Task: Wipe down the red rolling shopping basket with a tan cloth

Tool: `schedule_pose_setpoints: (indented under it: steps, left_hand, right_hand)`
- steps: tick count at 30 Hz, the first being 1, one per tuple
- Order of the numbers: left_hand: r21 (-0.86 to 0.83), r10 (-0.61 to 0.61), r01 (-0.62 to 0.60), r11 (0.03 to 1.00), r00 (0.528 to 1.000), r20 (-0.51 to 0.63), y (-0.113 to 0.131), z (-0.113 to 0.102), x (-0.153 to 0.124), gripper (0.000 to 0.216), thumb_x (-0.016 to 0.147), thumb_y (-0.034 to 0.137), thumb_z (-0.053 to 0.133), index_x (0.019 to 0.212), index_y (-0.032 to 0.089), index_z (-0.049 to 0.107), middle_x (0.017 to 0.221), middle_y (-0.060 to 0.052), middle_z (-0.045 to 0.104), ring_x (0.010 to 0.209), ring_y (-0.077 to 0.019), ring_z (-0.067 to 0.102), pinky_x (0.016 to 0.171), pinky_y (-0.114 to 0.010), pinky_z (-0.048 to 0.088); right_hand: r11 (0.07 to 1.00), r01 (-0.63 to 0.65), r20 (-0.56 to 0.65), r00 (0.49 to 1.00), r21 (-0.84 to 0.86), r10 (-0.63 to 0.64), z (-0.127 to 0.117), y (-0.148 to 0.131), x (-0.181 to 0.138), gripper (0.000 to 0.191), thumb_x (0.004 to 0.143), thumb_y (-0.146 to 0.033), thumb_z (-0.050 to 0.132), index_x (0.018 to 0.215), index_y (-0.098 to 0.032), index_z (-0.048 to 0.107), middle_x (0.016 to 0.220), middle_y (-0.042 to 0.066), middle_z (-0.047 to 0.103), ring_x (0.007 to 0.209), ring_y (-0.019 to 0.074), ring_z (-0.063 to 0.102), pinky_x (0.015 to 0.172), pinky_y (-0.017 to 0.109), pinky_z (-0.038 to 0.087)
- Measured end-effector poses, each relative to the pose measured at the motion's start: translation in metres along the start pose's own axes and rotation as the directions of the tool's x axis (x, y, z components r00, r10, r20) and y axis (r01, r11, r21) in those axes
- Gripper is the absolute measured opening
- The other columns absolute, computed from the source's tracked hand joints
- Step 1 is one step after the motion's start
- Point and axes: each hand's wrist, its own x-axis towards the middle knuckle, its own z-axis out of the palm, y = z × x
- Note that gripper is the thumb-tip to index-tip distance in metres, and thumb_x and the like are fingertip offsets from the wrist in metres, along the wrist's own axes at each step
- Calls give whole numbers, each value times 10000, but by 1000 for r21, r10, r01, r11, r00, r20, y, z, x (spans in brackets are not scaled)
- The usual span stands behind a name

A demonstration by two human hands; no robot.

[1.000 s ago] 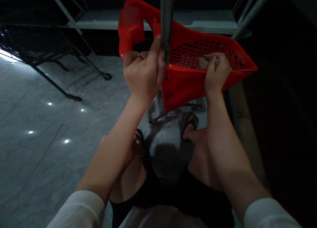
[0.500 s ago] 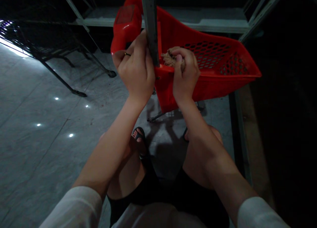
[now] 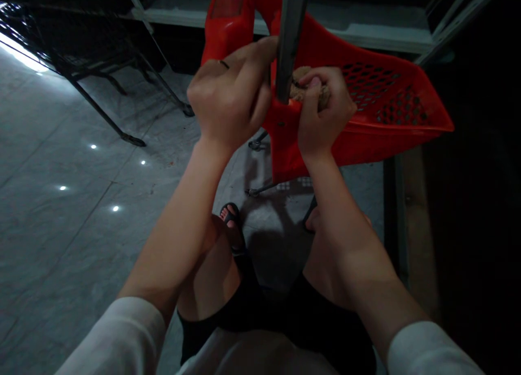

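Observation:
A grey metal bar (image 3: 292,33) rises, slightly tilted, in front of a red plastic shopping cart (image 3: 309,147). My left hand (image 3: 230,95), with a ring on one finger, is closed at the bar's left side, its fingertips hidden behind the bar. On the other side, my right hand (image 3: 325,106) pinches a crumpled brown cloth (image 3: 299,93) between thumb and fingers. The cloth lies against the bar near its lower end, just above the cart's near red edge. The cart's handle (image 3: 228,25) stands beyond my left hand.
A pale shelf (image 3: 374,30) runs behind the cart. Dark wire carts or racks (image 3: 101,55) with thin legs stand at the left. My sandalled foot (image 3: 231,217) is on the grey tiled floor (image 3: 81,245). A dark area borders the right side.
The bar's upper end has swung to the right, so it leans more. Both hands have shifted right in view, with the cloth still in the right one. The whole view has shifted slightly.

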Motion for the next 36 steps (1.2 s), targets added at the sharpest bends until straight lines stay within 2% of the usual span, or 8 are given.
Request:
schedule_pose_setpoints:
  steps: [5,11,16,18,24,29,33,36]
  left_hand:
    - [-51,60,-61,997,998,-12,-42,1,1,196,989,320,506,1077,274,675,1067,-28,772,1088,-251,664,1011,-439,448]
    - [-102,-85,85,991,996,5,-53,3,-3,141,945,358,534,884,295,644,887,-82,691,1021,-314,601,987,-515,376]
    - [-58,19,-29,998,984,-176,-73,18,-3,237,984,458,533,847,267,564,786,-57,616,861,-261,525,919,-470,362]
    - [-55,-22,11,998,980,-199,-77,24,-3,239,1012,455,512,871,265,546,822,-50,631,897,-256,530,950,-460,353]
    - [-109,-264,254,961,961,-85,-35,22,-7,225,1053,376,413,965,308,608,1045,-67,720,1203,-294,555,1092,-482,328]
    - [-39,-261,260,965,965,-15,8,23,-9,278,1036,416,388,1012,365,661,1042,-70,748,1245,-323,585,1136,-544,354]
    - [-19,-237,237,971,971,-20,24,30,-7,329,1025,415,359,1034,391,687,1034,-73,748,1170,-347,607,1144,-571,345]
    - [-31,-247,247,969,969,-19,30,32,-5,371,1020,429,344,1071,377,708,1048,-96,736,1155,-371,604,1153,-586,328]
  right_hand:
    - [998,55,-15,998,0,-55,0,0,3,235,1001,-172,474,864,-282,630,833,-10,736,811,191,729,767,333,559]
    - [991,42,235,972,-126,-12,-31,24,-6,277,1078,-409,405,1010,-304,652,980,43,720,944,223,704,883,382,548]
    - [945,-56,264,953,-324,147,-63,61,-21,362,1067,-495,378,1024,-251,642,992,57,694,955,229,674,926,425,539]
    - [936,-98,241,952,-339,187,-63,70,-25,354,1070,-474,372,1030,-235,629,1012,63,672,991,230,651,971,447,525]
    - [923,-217,112,958,-318,264,-42,104,-18,263,1090,-370,351,979,-254,559,1005,60,658,984,192,587,966,395,477]
    - [950,-258,113,953,-179,280,-40,143,-4,281,1075,-478,409,996,-252,556,987,43,644,948,207,592,905,400,466]
    - [959,-273,87,956,-81,279,-20,127,-2,307,1082,-548,357,1017,-319,551,1010,42,656,984,214,543,952,398,438]
    - [948,-315,-98,943,35,317,2,91,-3,336,1083,-571,315,1004,-321,526,1045,72,631,1053,234,526,1049,441,411]
